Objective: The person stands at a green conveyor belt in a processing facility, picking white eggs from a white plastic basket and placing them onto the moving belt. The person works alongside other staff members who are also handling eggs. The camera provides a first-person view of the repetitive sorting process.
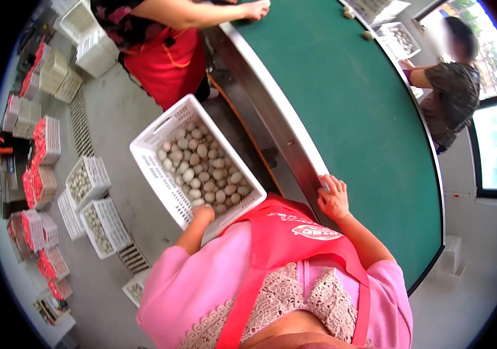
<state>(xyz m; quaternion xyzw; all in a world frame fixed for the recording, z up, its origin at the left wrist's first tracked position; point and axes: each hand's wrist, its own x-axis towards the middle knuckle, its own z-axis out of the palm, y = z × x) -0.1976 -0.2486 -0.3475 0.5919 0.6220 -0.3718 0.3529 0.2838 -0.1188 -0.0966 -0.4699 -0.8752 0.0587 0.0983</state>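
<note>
A white perforated plastic crate (pixel 148 163) full of pale eggs (pixel 202 150) stands beside the table, tilted in the view. My left hand (pixel 203 213) reaches over the crate's near side, at the lowest eggs; its fingers are mostly hidden, so a grip cannot be told. At the metal edge of the green-topped table (pixel 353 131) is my right hand (pixel 333 198), its fingers curled. Something small and pale shows between these fingers, too unclear to name.
One co-worker in a red apron (pixel 165 65) leans a hand on the table's far left side. Another person (pixel 449 96) stands across it, near a few eggs (pixel 368 35) at the edge. Egg crates (pixel 104 231) and a floor drain grate (pixel 81 122) lie to the left.
</note>
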